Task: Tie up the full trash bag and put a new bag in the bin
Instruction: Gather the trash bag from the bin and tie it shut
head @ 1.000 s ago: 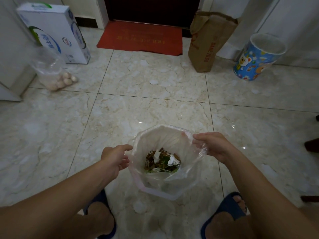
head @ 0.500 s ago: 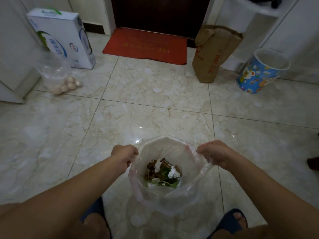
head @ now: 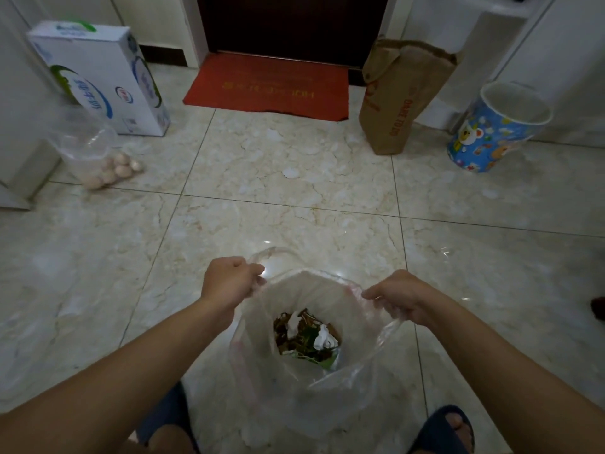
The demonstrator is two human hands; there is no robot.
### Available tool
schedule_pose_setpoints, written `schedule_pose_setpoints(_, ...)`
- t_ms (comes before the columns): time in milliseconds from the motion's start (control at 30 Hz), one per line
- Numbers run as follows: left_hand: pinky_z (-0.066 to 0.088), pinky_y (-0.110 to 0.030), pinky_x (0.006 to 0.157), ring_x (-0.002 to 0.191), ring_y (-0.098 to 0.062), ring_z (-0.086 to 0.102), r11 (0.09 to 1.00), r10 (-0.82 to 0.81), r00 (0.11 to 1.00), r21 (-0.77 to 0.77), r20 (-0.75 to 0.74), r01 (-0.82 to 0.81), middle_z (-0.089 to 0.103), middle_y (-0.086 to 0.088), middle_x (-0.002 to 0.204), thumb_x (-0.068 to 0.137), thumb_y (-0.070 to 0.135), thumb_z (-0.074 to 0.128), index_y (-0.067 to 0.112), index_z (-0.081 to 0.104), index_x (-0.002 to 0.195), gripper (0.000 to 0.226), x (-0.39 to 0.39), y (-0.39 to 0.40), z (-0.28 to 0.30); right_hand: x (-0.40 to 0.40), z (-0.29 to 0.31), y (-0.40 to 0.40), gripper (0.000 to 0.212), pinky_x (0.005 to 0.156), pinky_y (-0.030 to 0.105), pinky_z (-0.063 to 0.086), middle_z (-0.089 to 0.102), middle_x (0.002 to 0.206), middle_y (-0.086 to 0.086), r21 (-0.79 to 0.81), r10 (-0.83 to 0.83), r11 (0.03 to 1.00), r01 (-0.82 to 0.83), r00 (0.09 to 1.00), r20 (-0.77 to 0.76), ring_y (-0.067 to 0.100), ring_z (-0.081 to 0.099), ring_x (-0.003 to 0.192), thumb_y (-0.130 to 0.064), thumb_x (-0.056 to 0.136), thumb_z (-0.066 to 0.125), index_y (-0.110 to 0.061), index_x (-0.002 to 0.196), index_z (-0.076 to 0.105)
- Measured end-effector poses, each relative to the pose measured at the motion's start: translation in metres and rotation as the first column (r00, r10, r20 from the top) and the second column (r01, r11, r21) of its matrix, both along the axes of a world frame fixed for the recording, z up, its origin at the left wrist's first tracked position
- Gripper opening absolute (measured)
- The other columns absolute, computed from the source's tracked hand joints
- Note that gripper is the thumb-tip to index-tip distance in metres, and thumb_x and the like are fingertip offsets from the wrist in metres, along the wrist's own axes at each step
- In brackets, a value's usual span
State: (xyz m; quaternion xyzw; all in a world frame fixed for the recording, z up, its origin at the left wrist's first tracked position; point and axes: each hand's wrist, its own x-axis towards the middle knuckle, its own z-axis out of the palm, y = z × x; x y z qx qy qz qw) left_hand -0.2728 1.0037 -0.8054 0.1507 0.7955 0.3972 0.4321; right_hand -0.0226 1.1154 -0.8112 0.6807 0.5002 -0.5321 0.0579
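Note:
A clear plastic trash bag hangs open between my hands above the tiled floor, with leaves, scraps and white tissue at its bottom. My left hand is closed on the bag's left handle loop. My right hand grips the right edge of the bag's mouth. The blue patterned bin stands empty at the far right, by the white wall, well apart from the bag.
A brown paper bag leans by the door next to a red doormat. A white carton and a clear bag of eggs sit at the left. My feet in blue slippers are below the bag.
My left hand has closed on the bag's left handle and both hands have pulled the mouth wider and raised it. The view has tilted so the floor objects sit lower.

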Motion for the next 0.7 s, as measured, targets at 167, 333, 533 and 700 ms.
schedule_pose_setpoints(167, 0.045, -0.031, 0.060, 0.071, -0.022, 0.057, 0.998, -0.040, 0.986, 0.036, -0.161, 0.046, 0.061, -0.007, 0.077, 0.072, -0.004, 0.067, 0.009, 0.057, 0.072, 0.016, 0.004, 0.010, 0.008, 0.002, 0.001, 0.003, 0.019, 0.044, 0.022, 0.027, 0.052, 0.060, 0.006, 0.009, 0.031, 0.999, -0.031, 0.999, 0.020, 0.013, 0.037, 0.044, -0.014, 0.076, 0.080, -0.003, 0.075, 0.065)
schedule_pose_setpoints(333, 0.047, -0.034, 0.072, 0.062, -0.023, 0.057, 0.998, -0.070, 0.991, 0.009, 0.117, 0.070, 0.067, -0.013, 0.054, 0.073, 0.005, 0.068, -0.003, 0.071, 0.087, 0.016, 0.005, 0.018, 0.019, 0.003, 0.002, 0.004, 0.012, 0.052, 0.025, 0.035, 0.058, 0.071, 0.007, 0.088, 0.044, 0.995, -0.040, 0.998, -0.040, 0.015, 0.045, 0.057, -0.014, 0.080, 0.075, -0.006, 0.075, 0.069)
schedule_pose_setpoints(533, 0.053, -0.032, 0.065, 0.042, -0.019, 0.051, 0.970, -0.231, 0.964, -0.044, 0.134, 0.239, 0.050, -0.008, 0.038, 0.073, 0.012, 0.075, -0.003, 0.076, 0.083, 0.018, 0.006, 0.015, 0.032, 0.002, 0.004, 0.001, 0.008, 0.057, 0.025, 0.040, 0.062, 0.082, 0.006, 0.170, -0.086, 0.978, 0.123, 0.974, -0.209, 0.014, 0.049, 0.065, -0.013, 0.090, 0.066, -0.007, 0.089, 0.071)
schedule_pose_setpoints(700, 0.048, -0.033, 0.067, 0.057, -0.023, 0.064, 0.977, -0.206, 0.946, 0.103, 0.251, 0.186, 0.068, -0.018, 0.065, 0.082, 0.011, 0.063, -0.001, 0.069, 0.083, 0.013, 0.000, 0.009, 0.046, 0.004, 0.007, -0.001, 0.013, 0.049, 0.022, 0.036, 0.074, 0.089, 0.011, 0.163, -0.200, 0.953, 0.256, 0.934, -0.296, 0.011, 0.042, 0.050, -0.011, 0.089, 0.065, -0.017, 0.078, 0.065)
